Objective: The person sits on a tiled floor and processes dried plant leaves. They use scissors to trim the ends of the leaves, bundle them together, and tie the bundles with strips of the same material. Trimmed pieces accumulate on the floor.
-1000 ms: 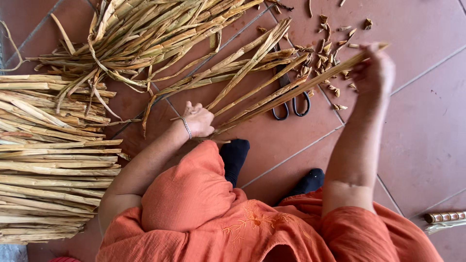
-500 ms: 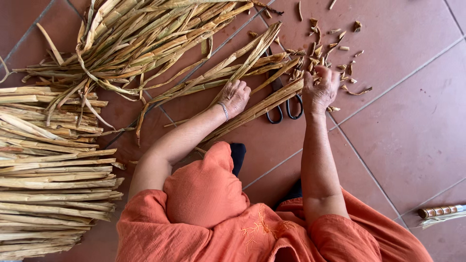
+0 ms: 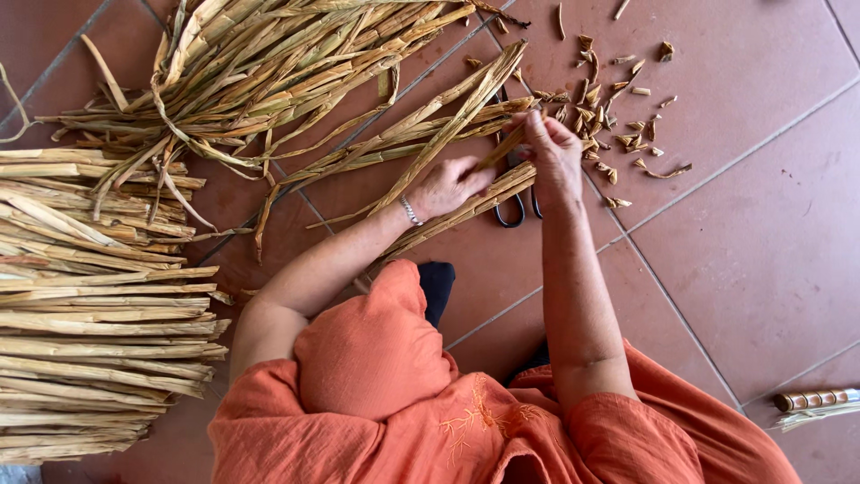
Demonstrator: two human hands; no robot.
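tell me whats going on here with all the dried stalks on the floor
A person in orange sits on a tiled floor, working on dried stalks. The left hand and right hand both grip a small bunch of stalks lying over black-handled scissors. Cut scraps lie beyond the hands. A loose pile sits ahead, a neat stack to the left.

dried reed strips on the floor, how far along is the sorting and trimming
Done: a flat stack of straight pale strips and cut brown end scraps. In hand: left hand and right hand grip one dried strip. Left: the loose tangled bundle.
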